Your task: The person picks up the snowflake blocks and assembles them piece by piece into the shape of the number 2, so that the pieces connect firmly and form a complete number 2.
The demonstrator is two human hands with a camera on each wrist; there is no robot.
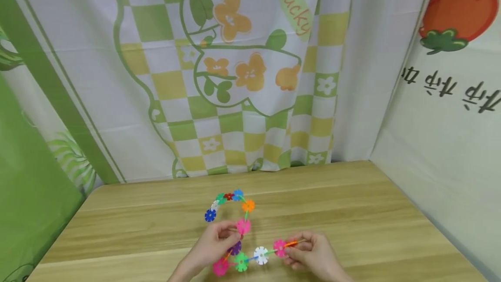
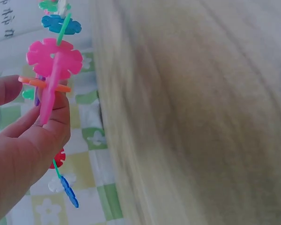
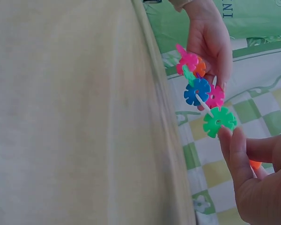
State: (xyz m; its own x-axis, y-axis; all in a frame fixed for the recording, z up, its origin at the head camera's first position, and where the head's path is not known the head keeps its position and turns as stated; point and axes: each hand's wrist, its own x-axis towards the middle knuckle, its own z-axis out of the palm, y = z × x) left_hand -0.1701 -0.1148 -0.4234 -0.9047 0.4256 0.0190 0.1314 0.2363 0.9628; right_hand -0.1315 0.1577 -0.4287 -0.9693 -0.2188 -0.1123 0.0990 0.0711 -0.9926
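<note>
A chain of interlocking plastic snowflake discs (image 1: 261, 256) in many colours hangs between both hands above the table. My left hand (image 1: 213, 243) pinches the chain around its middle, close to a pink disc (image 1: 243, 226) and a purple disc (image 1: 235, 248). From there one length curves away over the table to a dark blue disc (image 1: 210, 215) at its end. The other length dips through a lower pink disc (image 1: 221, 267) and rises to the right. There my right hand (image 1: 313, 253) pinches the end, at an orange disc (image 1: 291, 243) beside another pink one. Its fingers partly cover that end.
The wooden table (image 1: 352, 199) lies beneath the chain. A checked curtain (image 1: 242, 125) hangs along its back edge, a green cloth (image 1: 35, 164) at the left and a white printed cloth (image 1: 438, 151) at the right.
</note>
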